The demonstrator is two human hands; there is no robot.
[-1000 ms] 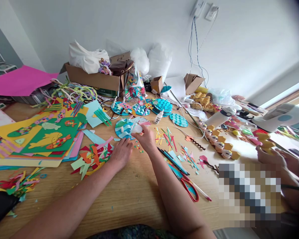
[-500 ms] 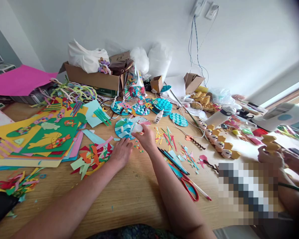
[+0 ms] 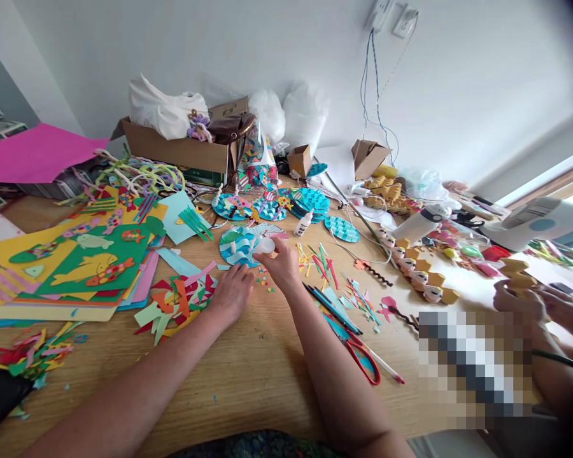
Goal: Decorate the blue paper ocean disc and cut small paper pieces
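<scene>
The right grip (image 3: 280, 262) pinches a small white round piece (image 3: 266, 246) at the blue disc (image 3: 239, 243), mid-counter (image 3: 248, 381). The left hand (image 3: 232, 292) is near the disc's closest rim; whether it grips anything, I cannot tell. Positioning seems in hand; moving the piece calls for a light pinch.

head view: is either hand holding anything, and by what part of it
The right hand holds a small white round piece by its near right edge, between thumb and fingers. The left hand appears to hold nothing.

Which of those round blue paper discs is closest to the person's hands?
The wavy-striped disc, just beyond the left hand and beside the right hand; the other blue discs lie farther back, toward the wall.
</scene>
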